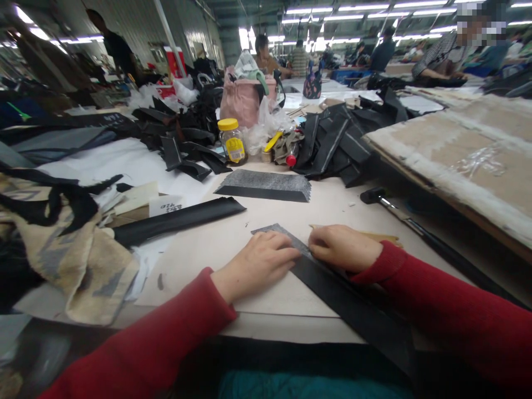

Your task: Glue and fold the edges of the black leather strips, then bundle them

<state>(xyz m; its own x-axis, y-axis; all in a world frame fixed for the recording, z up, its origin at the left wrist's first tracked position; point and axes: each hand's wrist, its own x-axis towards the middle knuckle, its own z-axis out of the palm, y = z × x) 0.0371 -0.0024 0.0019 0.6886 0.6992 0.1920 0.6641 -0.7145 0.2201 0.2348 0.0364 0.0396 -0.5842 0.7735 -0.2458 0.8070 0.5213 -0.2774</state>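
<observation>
A long black fabric strip (pixel 332 288) with a grey backing at its far end runs diagonally over the pale board and off the table's front edge. My left hand (pixel 257 263) is on the strip's grey far end, fingers bent and closed on its left edge. Across from it, my right hand (pixel 338 246) is curled with thumb and fingers pinching the strip's right edge; its fingertips are partly hidden. Beyond both hands lies a grey-backed piece (pixel 266 182) with a black border and zigzag-cut ends. A rolled black piece (pixel 178 219) rests to the left.
A hammer (pixel 399 210) lies at the right, beside a raised worn board (pixel 469 149). Behind are a yellow-lidded jar (pixel 231 143), a pink bag (pixel 241 100) and black cut pieces (pixel 332 138). Stained cloth (pixel 91 260) hangs at the left. Other people work farther back.
</observation>
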